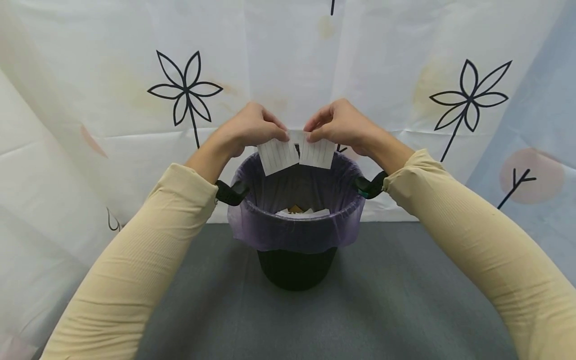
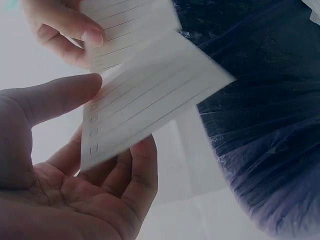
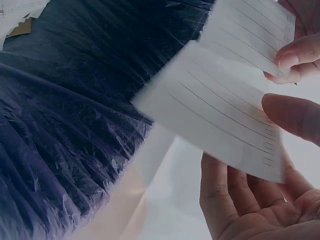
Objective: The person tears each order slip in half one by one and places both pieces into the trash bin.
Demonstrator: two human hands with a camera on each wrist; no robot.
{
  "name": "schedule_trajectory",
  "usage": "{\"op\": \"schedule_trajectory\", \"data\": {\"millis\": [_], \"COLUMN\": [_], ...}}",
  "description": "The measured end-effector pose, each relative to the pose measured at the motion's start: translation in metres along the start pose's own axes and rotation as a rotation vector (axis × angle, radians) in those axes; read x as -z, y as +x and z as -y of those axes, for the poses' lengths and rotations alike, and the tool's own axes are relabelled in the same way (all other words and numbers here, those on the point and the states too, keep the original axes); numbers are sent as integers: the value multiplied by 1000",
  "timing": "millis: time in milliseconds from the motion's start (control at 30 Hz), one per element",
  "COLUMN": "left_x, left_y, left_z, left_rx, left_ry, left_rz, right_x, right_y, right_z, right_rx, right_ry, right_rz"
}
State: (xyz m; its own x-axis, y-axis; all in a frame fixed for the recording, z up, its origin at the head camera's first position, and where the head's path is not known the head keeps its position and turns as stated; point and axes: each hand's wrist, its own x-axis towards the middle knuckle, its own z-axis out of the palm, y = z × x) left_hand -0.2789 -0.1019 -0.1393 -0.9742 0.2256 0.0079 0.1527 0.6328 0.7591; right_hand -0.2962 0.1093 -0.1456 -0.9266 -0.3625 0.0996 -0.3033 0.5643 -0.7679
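Both hands hold a small sheet of lined paper with a row of punched slots along one edge, above a trash bin. A split runs up from the paper's lower edge, parting it into a left half and a right half. The left hand pinches the left half by its top edge between thumb and fingers. Close beside it, the right hand pinches the right half the same way. In the left wrist view the two halves meet at an angle near the thumbs.
A purple bag lines the bin, its edge folded over the rim. Inside lie white paper scraps and a brown piece. Black handles stick out at the bin's sides. It stands on a grey surface before a flower-patterned curtain.
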Motion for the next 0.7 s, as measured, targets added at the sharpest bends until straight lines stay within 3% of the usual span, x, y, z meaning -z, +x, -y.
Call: {"op": "schedule_trajectory", "data": {"millis": [267,467,567,700], "left_x": [-1,-1,-1,0], "left_y": [0,-3,-7,-19], "left_z": [-2,0,3,11], "left_rx": [-22,-40,-64,-123], "left_ry": [-85,-77,-72,-30], "left_rz": [38,38,16,-63], "right_x": [4,3,3,6], "right_y": [-3,-7,-12,-25], "right_z": [1,1,-1,-4], "right_rx": [0,-10,7,73], "right_ry": [16,23,27,21], "right_rz": [50,59,50,20]}}
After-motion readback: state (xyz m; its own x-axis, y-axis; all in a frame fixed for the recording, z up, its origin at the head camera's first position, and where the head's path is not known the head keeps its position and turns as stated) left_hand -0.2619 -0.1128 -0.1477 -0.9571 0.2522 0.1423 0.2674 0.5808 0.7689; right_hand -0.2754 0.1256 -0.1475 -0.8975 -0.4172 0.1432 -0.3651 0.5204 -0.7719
